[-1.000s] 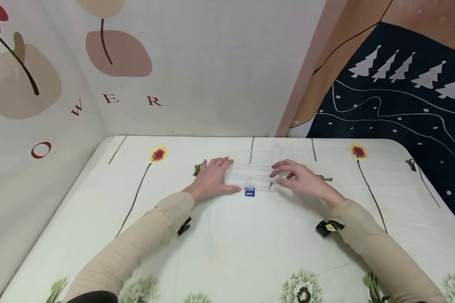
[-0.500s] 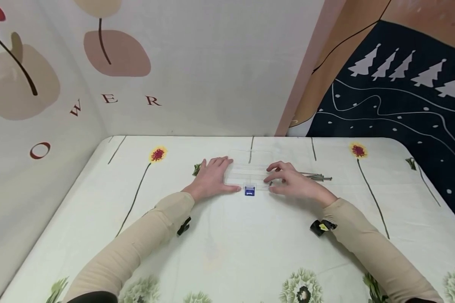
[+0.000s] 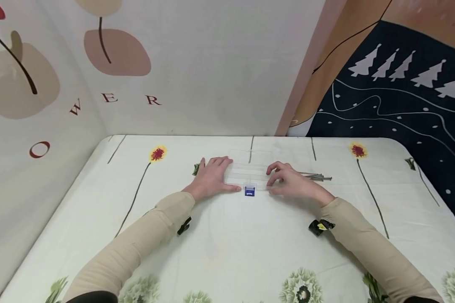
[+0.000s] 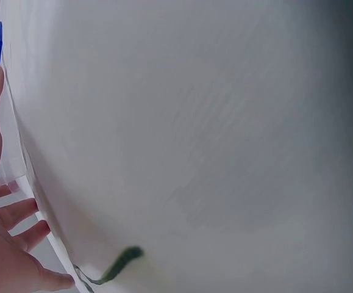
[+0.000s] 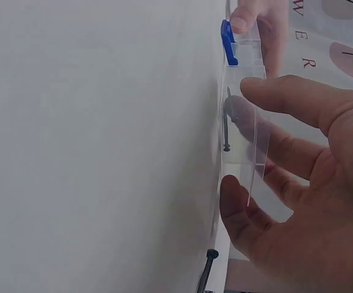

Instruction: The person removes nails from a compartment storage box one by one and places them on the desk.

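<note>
A clear plastic box (image 3: 248, 170) with a blue latch (image 3: 250, 191) lies at the centre of the table. Its flap appears folded back. My left hand (image 3: 211, 177) rests against the left end, thumb by the latch and fingers spread fairly straight toward the back. At the right end my right hand (image 3: 295, 181) reaches over the box with bent, separated fingers. In the right wrist view, dark nails (image 5: 227, 131) show through the clear wall, and a fingertip lies close to them; whether it touches them I cannot tell. Several long nails (image 3: 318, 176) lie right of the box, partly behind the right hand.
A white tablecloth (image 3: 220, 248) with printed flowers covers the table. A pale curtain (image 3: 212, 75) hangs along the back and left. At the right hangs a dark cloth (image 3: 402, 109) with white trees. In the right wrist view, one loose nail (image 5: 209, 268) lies beyond the box.
My right hand has moved left over the box, its fingers bending closer together, uncovering more of the nails on the table. The left hand and the box stay in place.
</note>
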The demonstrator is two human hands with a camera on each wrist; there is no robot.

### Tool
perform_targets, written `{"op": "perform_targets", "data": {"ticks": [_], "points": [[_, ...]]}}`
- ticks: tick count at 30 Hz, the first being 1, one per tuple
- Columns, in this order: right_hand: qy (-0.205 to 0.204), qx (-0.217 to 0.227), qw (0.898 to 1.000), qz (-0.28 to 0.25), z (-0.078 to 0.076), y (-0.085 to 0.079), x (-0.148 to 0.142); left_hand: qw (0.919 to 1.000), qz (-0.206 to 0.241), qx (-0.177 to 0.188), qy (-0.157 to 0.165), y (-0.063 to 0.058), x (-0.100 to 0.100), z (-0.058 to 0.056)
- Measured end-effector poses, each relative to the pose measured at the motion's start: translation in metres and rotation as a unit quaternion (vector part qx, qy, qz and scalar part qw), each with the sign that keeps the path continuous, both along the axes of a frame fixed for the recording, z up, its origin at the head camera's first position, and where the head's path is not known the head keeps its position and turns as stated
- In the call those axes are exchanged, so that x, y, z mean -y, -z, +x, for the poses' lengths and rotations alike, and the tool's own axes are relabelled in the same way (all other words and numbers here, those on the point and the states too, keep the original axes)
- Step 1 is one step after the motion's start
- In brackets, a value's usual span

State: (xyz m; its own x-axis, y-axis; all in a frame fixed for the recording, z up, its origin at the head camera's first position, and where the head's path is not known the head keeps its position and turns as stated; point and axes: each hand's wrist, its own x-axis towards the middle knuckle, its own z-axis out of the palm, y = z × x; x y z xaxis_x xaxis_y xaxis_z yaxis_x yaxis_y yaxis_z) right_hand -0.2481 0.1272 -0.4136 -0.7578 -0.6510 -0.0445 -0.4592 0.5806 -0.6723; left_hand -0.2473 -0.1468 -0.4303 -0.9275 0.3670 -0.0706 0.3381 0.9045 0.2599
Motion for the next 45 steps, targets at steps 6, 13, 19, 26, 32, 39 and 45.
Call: {"op": "perform_targets", "data": {"ticks": [6,13,19,26,32,39,45], "points": [[0.005,0.012,1.0,0.025,0.0,0.002,0.003,1.0,-0.005,0.0,0.003,0.0,0.0,0.0],[0.005,0.018,1.0,0.021,0.002,0.0,0.002,1.0,0.002,-0.004,0.005,0.0,0.001,0.001],[0.008,0.031,0.999,-0.017,0.001,0.004,-0.001,1.0,0.0,-0.005,0.006,-0.001,0.0,0.001],[0.02,0.05,0.997,-0.053,0.001,0.001,-0.002,1.0,-0.003,-0.005,0.004,-0.001,0.0,0.001],[0.031,0.053,0.996,-0.07,0.0,0.002,-0.002,1.0,-0.001,-0.005,0.003,0.0,0.0,0.001],[0.039,0.057,0.995,-0.078,-0.001,0.001,-0.005,1.0,0.001,-0.006,0.004,-0.001,-0.001,0.001],[0.053,0.061,0.993,-0.085,-0.002,-0.002,-0.012,1.0,0.0,-0.008,0.005,0.001,0.0,0.001]]}}
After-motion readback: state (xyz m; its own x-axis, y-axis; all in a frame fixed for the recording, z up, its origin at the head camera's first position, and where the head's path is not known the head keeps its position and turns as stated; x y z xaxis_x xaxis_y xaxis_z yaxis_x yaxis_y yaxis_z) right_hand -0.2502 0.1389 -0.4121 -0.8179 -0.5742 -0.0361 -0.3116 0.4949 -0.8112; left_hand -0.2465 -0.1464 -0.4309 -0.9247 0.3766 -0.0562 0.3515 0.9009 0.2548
